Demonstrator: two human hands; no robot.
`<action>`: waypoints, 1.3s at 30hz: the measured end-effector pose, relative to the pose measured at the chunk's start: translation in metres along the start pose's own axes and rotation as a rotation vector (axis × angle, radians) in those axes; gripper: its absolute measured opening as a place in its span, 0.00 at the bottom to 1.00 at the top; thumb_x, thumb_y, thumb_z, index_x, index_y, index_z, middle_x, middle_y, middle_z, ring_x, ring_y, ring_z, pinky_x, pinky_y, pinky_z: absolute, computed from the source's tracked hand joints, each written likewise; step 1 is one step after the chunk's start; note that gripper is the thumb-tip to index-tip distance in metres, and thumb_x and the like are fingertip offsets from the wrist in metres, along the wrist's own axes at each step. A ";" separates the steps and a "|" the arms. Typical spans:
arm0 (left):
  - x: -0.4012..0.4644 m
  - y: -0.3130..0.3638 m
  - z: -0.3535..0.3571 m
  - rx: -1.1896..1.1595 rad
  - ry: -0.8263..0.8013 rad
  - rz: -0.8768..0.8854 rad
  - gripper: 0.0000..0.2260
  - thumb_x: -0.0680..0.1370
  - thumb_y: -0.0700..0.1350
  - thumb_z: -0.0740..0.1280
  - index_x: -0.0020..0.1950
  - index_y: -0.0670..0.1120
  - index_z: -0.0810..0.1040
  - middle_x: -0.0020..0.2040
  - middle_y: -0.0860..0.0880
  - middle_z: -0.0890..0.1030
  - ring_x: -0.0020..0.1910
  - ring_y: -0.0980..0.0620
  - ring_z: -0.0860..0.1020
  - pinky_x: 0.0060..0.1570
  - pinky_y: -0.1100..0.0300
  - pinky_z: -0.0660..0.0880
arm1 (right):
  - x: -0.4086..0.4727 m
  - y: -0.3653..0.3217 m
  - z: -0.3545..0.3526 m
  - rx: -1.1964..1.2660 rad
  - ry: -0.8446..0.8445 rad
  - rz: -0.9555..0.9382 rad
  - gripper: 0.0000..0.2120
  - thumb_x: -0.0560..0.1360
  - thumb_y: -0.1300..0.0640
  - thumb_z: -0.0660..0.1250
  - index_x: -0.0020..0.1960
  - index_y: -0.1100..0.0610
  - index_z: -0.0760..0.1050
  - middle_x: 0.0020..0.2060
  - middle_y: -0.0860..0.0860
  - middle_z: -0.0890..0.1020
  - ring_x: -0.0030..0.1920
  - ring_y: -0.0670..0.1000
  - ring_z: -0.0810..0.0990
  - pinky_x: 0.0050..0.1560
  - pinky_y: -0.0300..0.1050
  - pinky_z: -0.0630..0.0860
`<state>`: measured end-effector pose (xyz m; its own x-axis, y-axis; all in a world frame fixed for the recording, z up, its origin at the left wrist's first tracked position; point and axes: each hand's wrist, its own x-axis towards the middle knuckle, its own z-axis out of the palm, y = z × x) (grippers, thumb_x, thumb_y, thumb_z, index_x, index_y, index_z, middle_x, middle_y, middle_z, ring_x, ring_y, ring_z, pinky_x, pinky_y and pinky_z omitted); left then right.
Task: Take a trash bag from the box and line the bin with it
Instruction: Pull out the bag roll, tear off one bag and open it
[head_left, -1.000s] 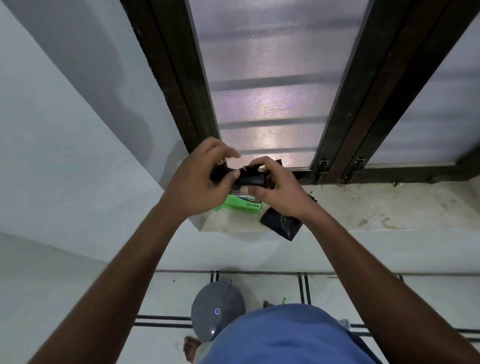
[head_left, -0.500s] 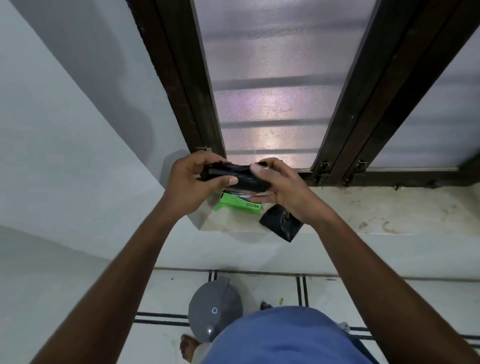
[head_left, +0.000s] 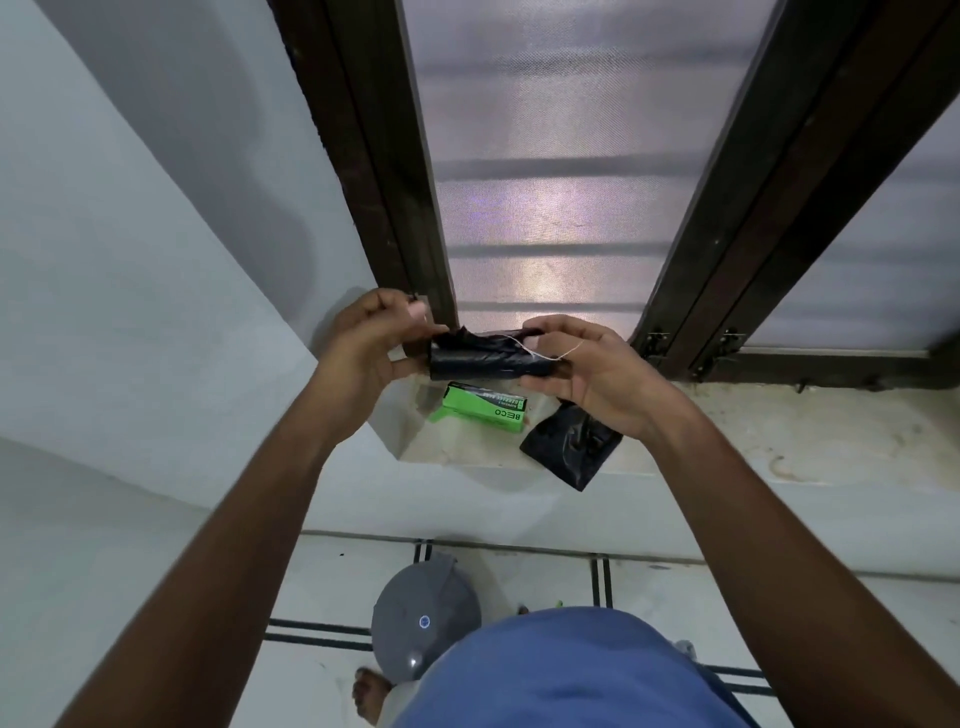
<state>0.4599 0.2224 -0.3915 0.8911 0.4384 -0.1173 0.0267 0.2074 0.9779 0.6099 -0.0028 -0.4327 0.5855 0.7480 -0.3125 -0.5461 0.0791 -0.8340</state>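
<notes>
Roll of black trash bags held over the windowsill; one bag not yet separated.

Left hand (head_left: 371, 345) pinches the loose leading edge of the trash bag roll (head_left: 491, 358); right hand (head_left: 589, 371) grips the roll's other end, a thin string trailing across it. Green box (head_left: 483, 410) lies on the sill (head_left: 779, 436) just below, a folded black bag (head_left: 569, 449) beside it. Grey bin (head_left: 423, 621) stands on the floor underneath. Judged step: freeing a bag. Next: tear it off cleanly, then open it.
</notes>
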 end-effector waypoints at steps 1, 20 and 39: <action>0.005 0.002 0.001 0.063 0.054 -0.040 0.09 0.80 0.49 0.73 0.46 0.48 0.77 0.46 0.48 0.82 0.52 0.46 0.87 0.58 0.45 0.83 | 0.000 -0.001 -0.001 -0.014 -0.016 0.007 0.09 0.83 0.70 0.70 0.60 0.61 0.83 0.53 0.57 0.88 0.53 0.57 0.90 0.53 0.51 0.89; 0.013 -0.004 -0.004 0.420 -0.461 -0.378 0.20 0.76 0.43 0.77 0.68 0.47 0.82 0.53 0.52 0.88 0.51 0.50 0.84 0.64 0.41 0.78 | 0.008 -0.014 0.001 -0.129 -0.122 0.090 0.11 0.81 0.59 0.74 0.62 0.63 0.84 0.56 0.62 0.86 0.57 0.60 0.86 0.48 0.46 0.88; 0.012 -0.015 -0.014 0.584 -0.355 -0.379 0.17 0.82 0.58 0.73 0.55 0.43 0.85 0.46 0.46 0.86 0.40 0.49 0.81 0.38 0.57 0.78 | 0.045 -0.007 0.009 -0.448 -0.027 0.109 0.13 0.86 0.58 0.67 0.68 0.56 0.84 0.63 0.56 0.88 0.60 0.60 0.87 0.55 0.54 0.88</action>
<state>0.4641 0.2367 -0.4096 0.8626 0.1034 -0.4952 0.5044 -0.2498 0.8265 0.6348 0.0369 -0.4368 0.5199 0.7534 -0.4026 -0.2877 -0.2893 -0.9130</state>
